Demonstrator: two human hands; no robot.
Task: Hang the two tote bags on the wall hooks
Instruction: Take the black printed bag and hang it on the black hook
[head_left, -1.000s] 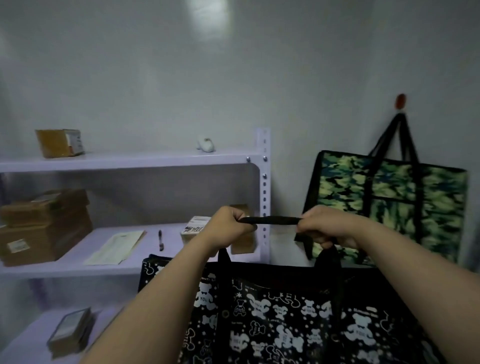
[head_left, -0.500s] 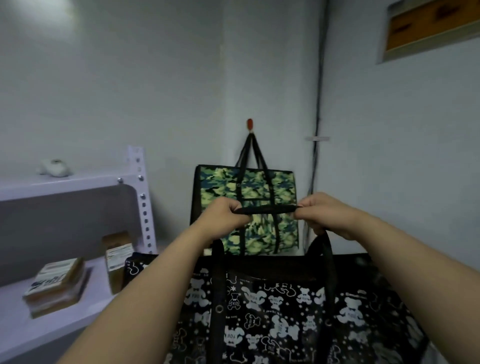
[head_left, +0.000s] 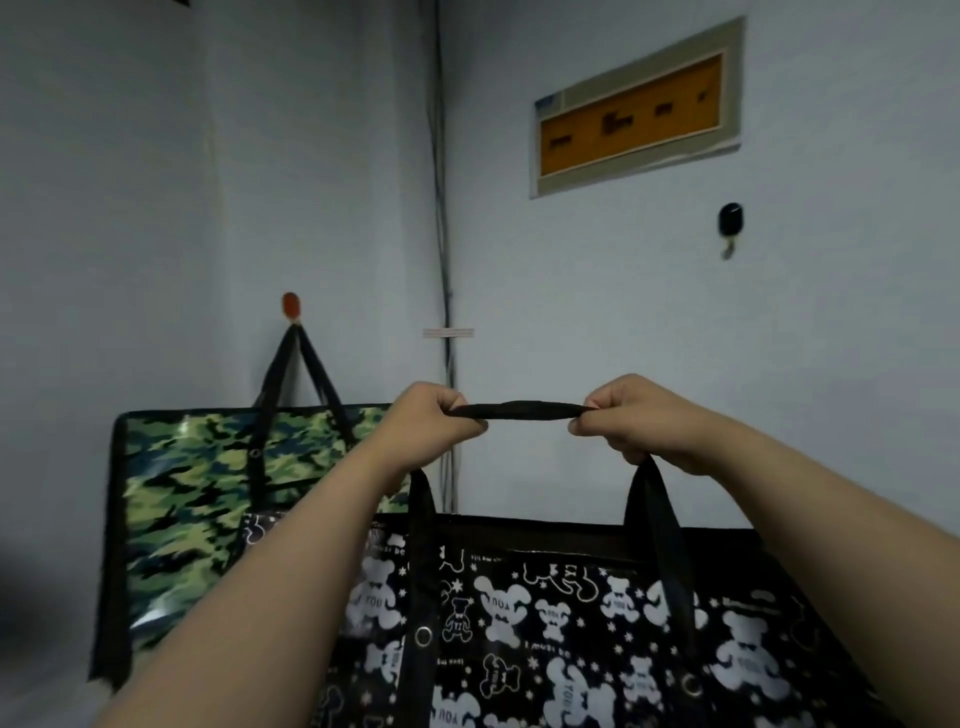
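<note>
A black tote bag with white bear prints (head_left: 545, 623) hangs in front of me from its black handle (head_left: 522, 409), stretched level between my fists. My left hand (head_left: 431, 421) is shut on the handle's left end and my right hand (head_left: 631, 418) on its right end. A green camouflage tote bag (head_left: 192, 499) hangs by its black straps from a red wall hook (head_left: 291, 304) on the left wall. A black wall hook (head_left: 730, 221) with nothing on it sits on the right wall, above and to the right of my right hand.
A framed orange panel (head_left: 634, 109) is set high in the right wall. Cables (head_left: 444, 260) run down the room corner, held by a strip of tape (head_left: 448, 332).
My view has swung right and up: the shelf unit has left the frame, the camouflage bag slid to the left, and the black hook and orange panel came into sight. My grip is unchanged.
</note>
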